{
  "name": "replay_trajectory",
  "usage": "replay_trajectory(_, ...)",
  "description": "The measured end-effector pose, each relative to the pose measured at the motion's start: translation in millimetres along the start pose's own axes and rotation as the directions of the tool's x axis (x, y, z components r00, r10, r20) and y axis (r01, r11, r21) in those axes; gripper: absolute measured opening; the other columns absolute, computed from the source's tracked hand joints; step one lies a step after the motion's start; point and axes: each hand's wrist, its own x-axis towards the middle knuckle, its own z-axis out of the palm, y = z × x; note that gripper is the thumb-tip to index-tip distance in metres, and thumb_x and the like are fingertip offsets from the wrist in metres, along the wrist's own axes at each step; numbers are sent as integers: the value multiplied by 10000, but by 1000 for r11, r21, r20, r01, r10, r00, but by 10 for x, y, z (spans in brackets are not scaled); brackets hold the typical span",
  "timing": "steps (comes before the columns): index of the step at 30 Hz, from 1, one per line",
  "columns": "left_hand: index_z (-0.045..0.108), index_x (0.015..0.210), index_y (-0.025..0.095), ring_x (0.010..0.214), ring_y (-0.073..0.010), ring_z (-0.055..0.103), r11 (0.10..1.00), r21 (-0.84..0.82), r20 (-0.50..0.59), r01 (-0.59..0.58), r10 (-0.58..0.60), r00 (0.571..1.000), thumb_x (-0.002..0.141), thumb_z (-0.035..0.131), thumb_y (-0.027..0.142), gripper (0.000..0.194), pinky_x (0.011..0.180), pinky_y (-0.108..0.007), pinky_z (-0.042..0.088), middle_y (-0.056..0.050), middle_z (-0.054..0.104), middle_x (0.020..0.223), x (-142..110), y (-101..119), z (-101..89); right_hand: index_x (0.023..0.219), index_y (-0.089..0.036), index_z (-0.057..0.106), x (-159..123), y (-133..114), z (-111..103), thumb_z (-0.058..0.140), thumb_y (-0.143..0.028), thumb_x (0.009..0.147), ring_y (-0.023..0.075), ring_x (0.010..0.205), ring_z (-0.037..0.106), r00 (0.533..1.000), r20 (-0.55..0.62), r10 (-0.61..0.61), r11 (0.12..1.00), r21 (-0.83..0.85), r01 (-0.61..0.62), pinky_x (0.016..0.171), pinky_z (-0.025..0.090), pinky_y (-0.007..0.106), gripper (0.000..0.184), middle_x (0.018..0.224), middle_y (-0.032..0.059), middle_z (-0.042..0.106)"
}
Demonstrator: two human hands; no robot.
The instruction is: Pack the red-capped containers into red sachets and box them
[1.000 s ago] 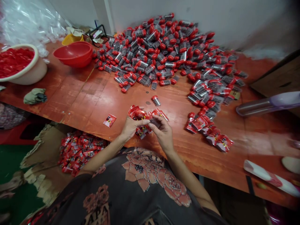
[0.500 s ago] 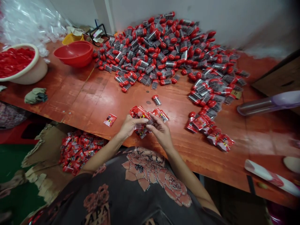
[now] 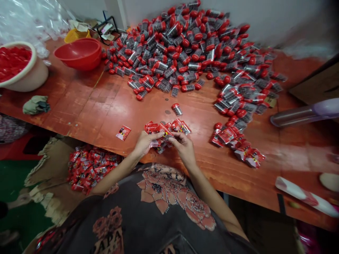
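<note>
Near the front edge of the table, my left hand (image 3: 145, 144) pinches a small red printed packet (image 3: 164, 129). My right hand (image 3: 185, 147) meets it from the other side, thumb and fingers closed on the packet's right end. Several more red packets (image 3: 178, 124) lie bunched behind and under my fingers, partly hidden. To the left, a single red packet (image 3: 123, 133) rests flat on the table. One clear tube with a red cap (image 3: 177, 109) lies just beyond my hands.
A large heap of red-capped tubes (image 3: 174, 53) covers the back. More packets (image 3: 246, 151) lie at right, by a clear cylinder (image 3: 293, 118). At left stand a red bowl (image 3: 79, 54) and a white tub (image 3: 34, 76). Below is a cardboard box (image 3: 53, 165) of packets.
Both hands stay over the bunch of packets. My right fingers, apart from the left ones half a second ago, have closed in on the packet. The view has shifted slightly.
</note>
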Motion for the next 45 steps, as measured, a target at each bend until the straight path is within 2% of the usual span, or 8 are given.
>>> replay_trajectory(8,718,860,138,923,-257,708,978,-191,-109,-87,67,992,619,740,79,249,776,-358,574,-125,750,910,79,192,-183,1026,-259,709,25,103,-271,678,-364,806,175,769,590,982,-128,-141,930,-358,87,783,525,408,246,925,29,634)
replay_trajectory(12,717,822,135,812,-234,713,975,-221,-59,30,-44,997,656,751,94,174,714,-350,585,-121,746,863,74,143,-51,1152,-317,651,2,-42,-119,661,-339,838,182,812,583,953,-39,-299,855,-455,250,804,518,403,315,1034,40,591)
replay_trajectory(20,703,781,120,618,-133,667,959,-282,-35,-15,6,999,549,863,132,282,659,-265,569,-35,720,729,163,-22,168,1244,-281,566,251,-114,121,537,-299,908,180,779,636,954,143,-264,874,-382,299,713,512,328,338,868,10,671)
replay_trajectory(26,668,746,125,577,-137,661,948,-302,-66,-98,82,994,487,903,174,353,623,-269,553,-2,700,671,314,33,166,1254,-274,604,652,-231,-70,467,-321,946,221,907,682,925,286,-251,704,-602,377,773,502,320,340,1040,44,737)
replay_trajectory(33,640,670,135,537,-109,631,909,-415,-135,-38,-21,991,632,828,136,191,570,-228,523,-8,673,604,466,195,175,1048,-135,696,1537,-129,-283,544,-395,893,298,1032,602,989,20,-149,349,-934,71,837,454,376,338,1117,185,652)
replay_trajectory(37,621,686,143,534,-106,619,888,-456,-91,65,-119,989,703,786,148,166,543,-228,508,-17,669,612,455,278,135,1026,-153,687,1511,-90,-308,618,-344,831,261,902,626,989,-1,-146,513,-855,75,799,463,375,282,978,125,703)
replay_trajectory(41,608,719,147,546,-108,616,875,-470,-41,114,-151,988,729,781,193,180,546,-232,500,-21,658,624,442,299,101,1081,-194,687,1007,-246,-221,619,-395,837,214,858,648,959,-53,-277,843,-492,216,804,492,372,323,987,70,733)
replay_trajectory(45,606,749,148,581,-115,623,849,-518,-58,104,-156,986,770,731,152,126,645,-276,538,-27,658,646,434,274,167,1078,-244,707,472,-358,-29,695,-365,792,195,895,662,970,-18,-242,948,-217,232,843,513,380,310,1014,43,740)
